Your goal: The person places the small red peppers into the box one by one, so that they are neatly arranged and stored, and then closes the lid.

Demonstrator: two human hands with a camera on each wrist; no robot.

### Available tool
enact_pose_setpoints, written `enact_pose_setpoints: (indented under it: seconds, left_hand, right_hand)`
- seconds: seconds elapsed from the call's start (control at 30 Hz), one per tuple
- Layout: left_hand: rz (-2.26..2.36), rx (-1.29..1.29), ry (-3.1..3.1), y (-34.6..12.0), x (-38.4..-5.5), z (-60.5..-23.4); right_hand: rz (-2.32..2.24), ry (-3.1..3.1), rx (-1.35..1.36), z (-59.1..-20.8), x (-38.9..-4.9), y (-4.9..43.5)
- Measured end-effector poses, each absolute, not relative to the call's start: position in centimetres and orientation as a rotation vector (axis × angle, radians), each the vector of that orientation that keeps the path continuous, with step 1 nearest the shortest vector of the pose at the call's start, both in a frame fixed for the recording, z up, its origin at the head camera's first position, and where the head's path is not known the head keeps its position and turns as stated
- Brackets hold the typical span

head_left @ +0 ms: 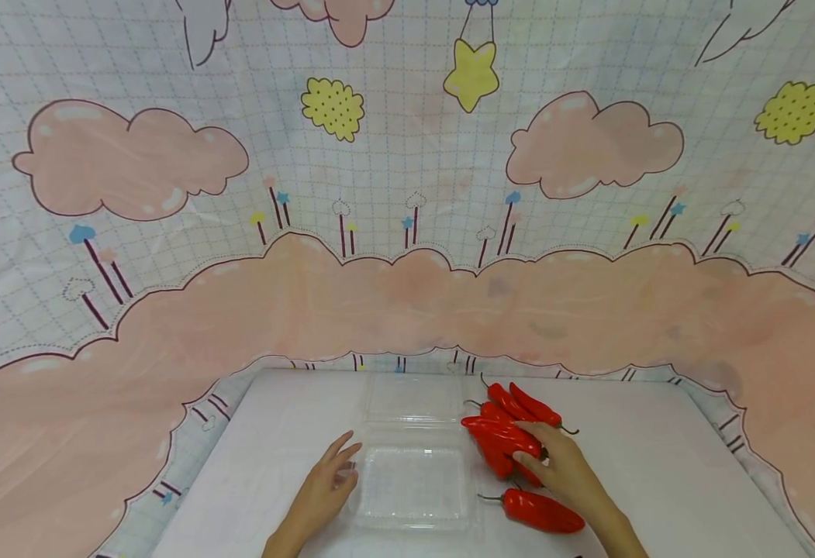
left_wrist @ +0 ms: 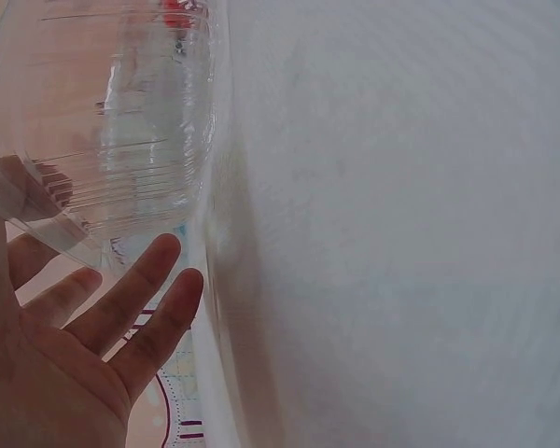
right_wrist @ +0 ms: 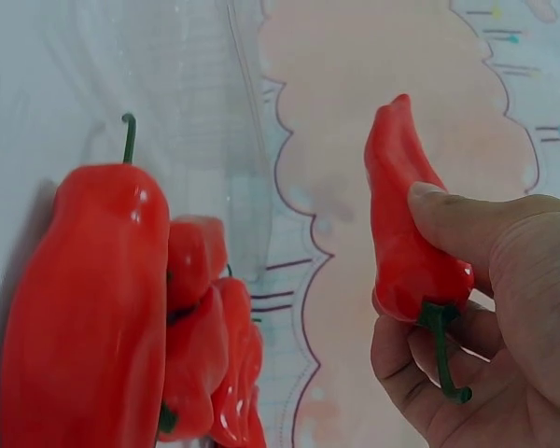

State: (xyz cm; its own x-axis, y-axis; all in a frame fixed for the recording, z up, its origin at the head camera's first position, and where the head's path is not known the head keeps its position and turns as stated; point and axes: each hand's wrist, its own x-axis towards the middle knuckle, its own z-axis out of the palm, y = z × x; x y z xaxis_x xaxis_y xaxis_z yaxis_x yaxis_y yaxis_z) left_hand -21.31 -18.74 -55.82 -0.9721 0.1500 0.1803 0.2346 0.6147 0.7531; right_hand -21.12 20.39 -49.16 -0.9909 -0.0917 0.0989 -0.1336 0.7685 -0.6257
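My right hand (head_left: 566, 469) grips a red pepper (right_wrist: 401, 210) between thumb and fingers, its green stem hanging below the grip in the right wrist view. It is held above a pile of red peppers (head_left: 496, 459) on the right of the table. Nearer the front lies a single large red pepper (head_left: 543, 512). A clear plastic clamshell box (head_left: 414, 487) lies open in the middle, its other half (head_left: 414, 399) farther back. Close to the box's left side, my left hand (head_left: 323, 487) has its fingers spread and holds nothing.
The white tabletop (head_left: 658, 465) stretches out on both sides of the box and peppers. Behind it hangs a patterned cloth (head_left: 407, 302) with pink clouds, which also shows around the table's edges. More red peppers (head_left: 533, 404) lie at the back right, beside the clamshell.
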Motion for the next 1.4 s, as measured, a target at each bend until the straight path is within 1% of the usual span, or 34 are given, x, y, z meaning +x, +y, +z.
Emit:
enact_pose_setpoints:
  seconds: [0.67,0.93,1.4]
  left_hand:
    - [-1.276,-0.388,-2.694,-18.6,-21.3,-56.1]
    - [-1.284,-0.33,-2.73,-18.7,-21.5,-56.1]
    - [-1.28,-0.331,-2.746,-18.6,-21.4,-56.0]
  right_hand:
    - [1.155,-2.828,0.256,-49.9,-21.3,17.8]
    - [1.17,-2.825,0.285,-49.9,-21.5,16.5]
    - [1.114,-2.82,0.473,-50.0,-21.8,14.7]
